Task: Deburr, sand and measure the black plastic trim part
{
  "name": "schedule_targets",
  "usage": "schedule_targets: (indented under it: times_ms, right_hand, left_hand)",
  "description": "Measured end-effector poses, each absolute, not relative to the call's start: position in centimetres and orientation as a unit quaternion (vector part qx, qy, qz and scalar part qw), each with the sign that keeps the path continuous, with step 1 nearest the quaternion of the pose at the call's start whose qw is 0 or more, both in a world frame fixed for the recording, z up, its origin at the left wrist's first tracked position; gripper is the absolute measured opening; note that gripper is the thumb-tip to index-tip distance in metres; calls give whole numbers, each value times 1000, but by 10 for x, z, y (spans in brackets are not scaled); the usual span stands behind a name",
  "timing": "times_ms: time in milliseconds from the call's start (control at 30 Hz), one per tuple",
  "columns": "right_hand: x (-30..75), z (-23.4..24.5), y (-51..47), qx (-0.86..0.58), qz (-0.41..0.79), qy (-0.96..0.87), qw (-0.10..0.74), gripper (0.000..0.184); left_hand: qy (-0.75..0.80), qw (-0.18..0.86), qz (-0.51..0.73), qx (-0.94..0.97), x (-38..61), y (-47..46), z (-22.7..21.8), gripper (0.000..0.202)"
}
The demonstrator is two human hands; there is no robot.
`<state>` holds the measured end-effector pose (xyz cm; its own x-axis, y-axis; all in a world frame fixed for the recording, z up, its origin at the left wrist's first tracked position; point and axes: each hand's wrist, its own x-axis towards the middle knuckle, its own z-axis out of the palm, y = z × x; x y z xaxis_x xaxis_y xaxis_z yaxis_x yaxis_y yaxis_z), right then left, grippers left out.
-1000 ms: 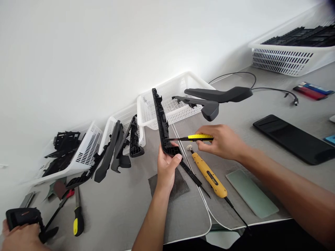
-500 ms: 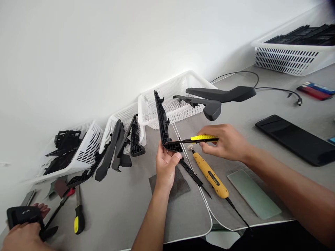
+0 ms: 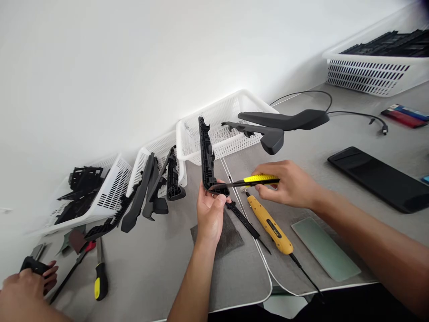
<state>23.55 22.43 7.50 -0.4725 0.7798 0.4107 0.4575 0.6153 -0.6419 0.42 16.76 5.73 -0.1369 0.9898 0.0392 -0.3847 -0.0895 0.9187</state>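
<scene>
My left hand (image 3: pixel 210 214) is wrapped around the lower end of a long black plastic trim piece (image 3: pixel 207 156), its ribbed, clipped side facing me. The piece stands nearly upright above the table. Gripped in my right hand (image 3: pixel 284 182) is a yellow-and-black utility knife (image 3: pixel 258 180), pointing left. Its dark blade reaches the wide lower end of the trim piece; whether the tip touches cannot be made out. Below my hands lie a thin black strip (image 3: pixel 246 221), a dark abrasive-looking sheet (image 3: pixel 229 237) and a yellow rotary tool (image 3: pixel 270 223) with a cord.
White baskets (image 3: pixel 231 145) line the wall, with several black trim pieces (image 3: pixel 139 194) leaning on them. Two more (image 3: pixel 284 120) jut over the middle basket's rim. A black phone (image 3: pixel 378 176) and a glass-like plate (image 3: pixel 325 248) lie right. At far left, another person's hands (image 3: pixel 27 286) hold something black.
The trim piece has turned slightly more upright in my left hand, and the knife has shifted a little left with it. At far left, the other person's hands and black part have moved.
</scene>
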Motion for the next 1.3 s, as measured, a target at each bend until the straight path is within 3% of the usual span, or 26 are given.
schedule_targets:
  times_ms: [1300]
  right_hand:
    - [237,72,230,-447,269,-795,310,12]
  left_hand:
    - [389,541,660,348,1,170,55,43]
